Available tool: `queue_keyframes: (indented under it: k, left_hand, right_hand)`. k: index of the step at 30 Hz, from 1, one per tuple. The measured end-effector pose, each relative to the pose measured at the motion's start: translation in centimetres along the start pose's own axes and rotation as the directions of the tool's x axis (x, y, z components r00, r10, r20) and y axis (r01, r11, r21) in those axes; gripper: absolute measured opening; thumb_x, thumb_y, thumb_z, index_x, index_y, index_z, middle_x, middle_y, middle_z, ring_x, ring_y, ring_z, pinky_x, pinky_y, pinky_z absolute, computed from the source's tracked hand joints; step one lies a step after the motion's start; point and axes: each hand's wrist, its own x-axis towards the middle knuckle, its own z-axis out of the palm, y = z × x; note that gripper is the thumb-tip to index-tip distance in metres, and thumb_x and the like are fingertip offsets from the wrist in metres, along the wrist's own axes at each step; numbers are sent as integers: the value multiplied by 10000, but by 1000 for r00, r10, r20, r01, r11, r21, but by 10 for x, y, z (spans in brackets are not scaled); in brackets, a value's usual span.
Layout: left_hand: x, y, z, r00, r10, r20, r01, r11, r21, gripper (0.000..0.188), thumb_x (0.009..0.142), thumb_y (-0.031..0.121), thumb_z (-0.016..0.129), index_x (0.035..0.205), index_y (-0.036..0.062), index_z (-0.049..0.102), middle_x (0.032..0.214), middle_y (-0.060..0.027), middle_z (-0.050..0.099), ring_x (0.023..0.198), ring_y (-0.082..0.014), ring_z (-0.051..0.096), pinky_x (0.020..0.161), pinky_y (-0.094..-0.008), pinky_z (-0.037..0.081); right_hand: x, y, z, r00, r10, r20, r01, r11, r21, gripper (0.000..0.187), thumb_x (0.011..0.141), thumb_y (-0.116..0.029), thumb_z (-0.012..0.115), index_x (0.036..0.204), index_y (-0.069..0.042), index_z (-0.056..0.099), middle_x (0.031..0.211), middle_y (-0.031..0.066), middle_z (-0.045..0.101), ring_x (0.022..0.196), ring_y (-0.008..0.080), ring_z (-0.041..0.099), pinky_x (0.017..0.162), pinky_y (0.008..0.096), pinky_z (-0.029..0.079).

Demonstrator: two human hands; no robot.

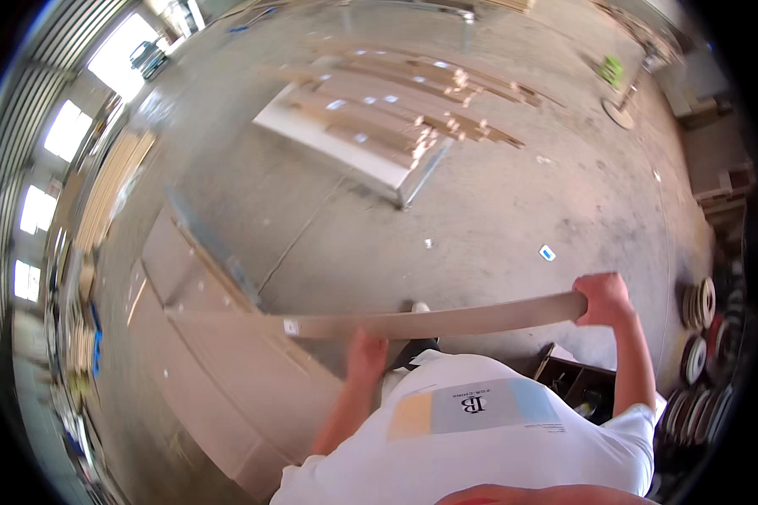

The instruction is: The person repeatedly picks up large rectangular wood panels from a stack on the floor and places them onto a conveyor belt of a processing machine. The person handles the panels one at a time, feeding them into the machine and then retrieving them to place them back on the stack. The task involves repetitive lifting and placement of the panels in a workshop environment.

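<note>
A long, narrow brown board [446, 323] runs across in front of me, with a small white label toward its left part. My right hand [605, 299] is closed round the board's right end. At the near edge, right of the label, my left hand [366, 353] holds the board, its fingers blurred and partly hidden. The board's left end passes over a stack of wide brown panels [202, 370] at my left; whether it touches them I cannot tell.
A low pallet [337, 150] ahead bears several long boards [379, 101] with uneven ends. Beside my right arm stands a dark open box [577, 379]. Several rolls [695, 362] line the right side, and stacked planks [114, 189] lie along the left wall. A round-based stand [617, 114] is at far right.
</note>
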Motion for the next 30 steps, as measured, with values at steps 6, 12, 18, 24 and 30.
queue_keyframes:
  k: [6, 12, 18, 24, 30]
  left_hand:
    - [75, -59, 59, 948, -296, -113, 312, 935, 168, 325, 1050, 322, 498, 1226, 66, 592, 1213, -76, 653, 1182, -234, 586, 1057, -422, 456]
    - [191, -79, 187, 951, -306, 44, 238, 816, 527, 413, 1063, 326, 457, 1347, 36, 536, 1280, -110, 617, 1214, -243, 558, 1067, -413, 432]
    - [306, -85, 287, 979, -197, 62, 70, 599, 798, 321, 995, 176, 587, 1270, 11, 568, 1237, -118, 632, 1149, -276, 602, 988, -459, 489]
    - [458, -140, 351, 975, -203, 85, 131, 846, 517, 197, 1003, 136, 554, 1130, 0, 618, 1111, -111, 658, 1076, -260, 628, 961, -422, 504]
    - [654, -245, 399, 978, -194, 73, 113, 795, 596, 233, 1003, 192, 560, 1187, 51, 577, 1167, -69, 655, 1115, -228, 615, 980, -424, 470]
  right_hand:
    - [80, 141, -26, 986, -63, -154, 57, 998, -40, 418, 476, -302, 801, 843, -154, 665, 835, 23, 668, 831, 281, 646, 769, 425, 500]
    - [177, 240, -34, 990, -24, -138, 25, 1000, 1, 474, 478, -336, 846, 868, -145, 654, 839, 45, 661, 844, 289, 645, 757, 429, 505]
    - [230, 301, 2, 993, 110, -38, -105, 988, 111, 504, 483, -373, 858, 886, -146, 656, 852, 60, 664, 846, 309, 656, 733, 448, 525]
    - [282, 363, 26, 968, 246, -49, -228, 944, 239, 541, 505, -414, 841, 949, -153, 674, 892, 66, 690, 866, 304, 675, 774, 429, 542]
    - [366, 482, 49, 936, 352, -29, -326, 894, 307, 574, 539, -455, 826, 997, -134, 694, 914, 86, 723, 877, 297, 699, 790, 409, 559]
